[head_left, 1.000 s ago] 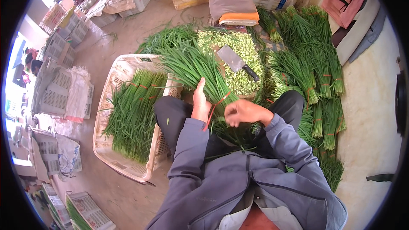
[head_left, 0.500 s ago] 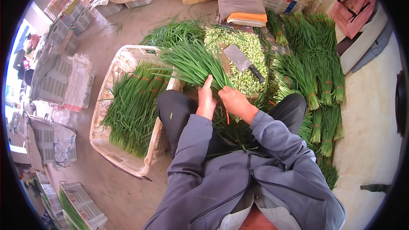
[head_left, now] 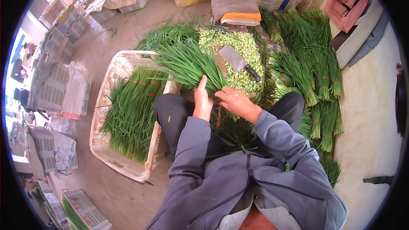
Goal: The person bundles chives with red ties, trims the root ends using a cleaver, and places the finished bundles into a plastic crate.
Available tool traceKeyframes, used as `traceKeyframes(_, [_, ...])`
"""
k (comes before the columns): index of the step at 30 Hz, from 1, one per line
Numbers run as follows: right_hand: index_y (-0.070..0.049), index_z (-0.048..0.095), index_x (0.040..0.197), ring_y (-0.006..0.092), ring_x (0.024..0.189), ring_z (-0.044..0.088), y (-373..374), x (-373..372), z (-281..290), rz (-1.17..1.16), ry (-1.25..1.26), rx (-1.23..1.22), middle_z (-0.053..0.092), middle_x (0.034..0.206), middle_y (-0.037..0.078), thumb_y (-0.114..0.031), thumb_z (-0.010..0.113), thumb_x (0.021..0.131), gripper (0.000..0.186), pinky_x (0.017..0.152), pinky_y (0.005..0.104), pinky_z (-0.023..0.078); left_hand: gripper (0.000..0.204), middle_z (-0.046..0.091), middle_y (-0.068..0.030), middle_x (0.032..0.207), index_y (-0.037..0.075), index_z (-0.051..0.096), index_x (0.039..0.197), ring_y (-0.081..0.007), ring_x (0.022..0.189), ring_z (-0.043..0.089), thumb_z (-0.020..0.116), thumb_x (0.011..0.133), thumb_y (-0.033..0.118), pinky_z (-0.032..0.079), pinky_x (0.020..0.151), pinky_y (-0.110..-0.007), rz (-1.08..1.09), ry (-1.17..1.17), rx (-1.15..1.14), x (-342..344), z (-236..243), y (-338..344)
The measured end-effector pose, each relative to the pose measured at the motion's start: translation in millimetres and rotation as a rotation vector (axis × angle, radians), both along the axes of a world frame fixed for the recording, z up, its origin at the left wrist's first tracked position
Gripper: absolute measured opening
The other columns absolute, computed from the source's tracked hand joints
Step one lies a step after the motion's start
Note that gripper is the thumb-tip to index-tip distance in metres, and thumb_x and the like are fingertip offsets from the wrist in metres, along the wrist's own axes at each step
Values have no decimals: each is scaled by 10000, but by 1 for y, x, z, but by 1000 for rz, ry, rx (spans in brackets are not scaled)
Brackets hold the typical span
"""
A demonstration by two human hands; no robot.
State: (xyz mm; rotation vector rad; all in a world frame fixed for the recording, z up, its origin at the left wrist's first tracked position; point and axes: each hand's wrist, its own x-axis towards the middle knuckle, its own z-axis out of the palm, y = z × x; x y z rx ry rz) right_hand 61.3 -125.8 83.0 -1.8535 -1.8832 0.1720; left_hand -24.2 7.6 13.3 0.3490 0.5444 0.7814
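Left hand [head_left: 203, 100], grasping: one green bunch [head_left: 187, 61] is being held aslant, between crate [head_left: 97, 140] and board [head_left: 220, 66]. Right hand [head_left: 235, 102], fingers curled: the bunch's stem end is being worked; a red tie [head_left: 219, 116] is hanging below, whether pinched cannot be told. Risks, as judged: stems being shed through a slack left grip; leaves being bruised or the tie being snapped by too hard a pull. Crate, white: tied bunches [head_left: 132, 117] are being contained. Board: being covered by pale cuttings [head_left: 213, 37]; a cleaver [head_left: 233, 58] is being borne on them. Floor [head_left: 128, 27], brown: being littered with leaf scraps. Wall [head_left: 366, 89], right: being lined with more bunches [head_left: 319, 59]. Far left: stacked crates [head_left: 55, 79] are standing.
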Motion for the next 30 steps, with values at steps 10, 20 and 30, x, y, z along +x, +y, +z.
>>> traceKeyframes(10, [0, 700, 945, 101, 645, 647, -36, 11, 21, 182, 1255, -647, 679, 760, 26, -165, 717, 916, 168, 591, 258, 542, 376, 656, -117, 1177, 5, 567, 1288, -263, 1019, 661, 566, 1012, 261, 554, 894, -425, 39, -10, 53, -7, -10, 6])
traceKeyframes(20, [-59, 588, 878, 316, 808, 659, -73, 2, -5, -176, -160, -86, 632, 836, 115, -235, 750, 811, 249, 682, 435, 532, 389, 605, -100, 1304, 11, 534, 1334, -274, 1141, 613, 586, 1006, 213, 532, 956, -462, 62, -18, -93, -1, 3, 8])
traceKeyframes(30, [-53, 720, 935, 327, 807, 690, -116, 4, 22, 335, 400, -831, 725, 879, 125, -231, 772, 741, 269, 702, 410, 530, 395, 612, -102, 1288, 13, 526, 1329, -268, 1134, 610, 552, 1025, 263, 517, 976, -446, 165, -68, -93, -11, -8, 38])
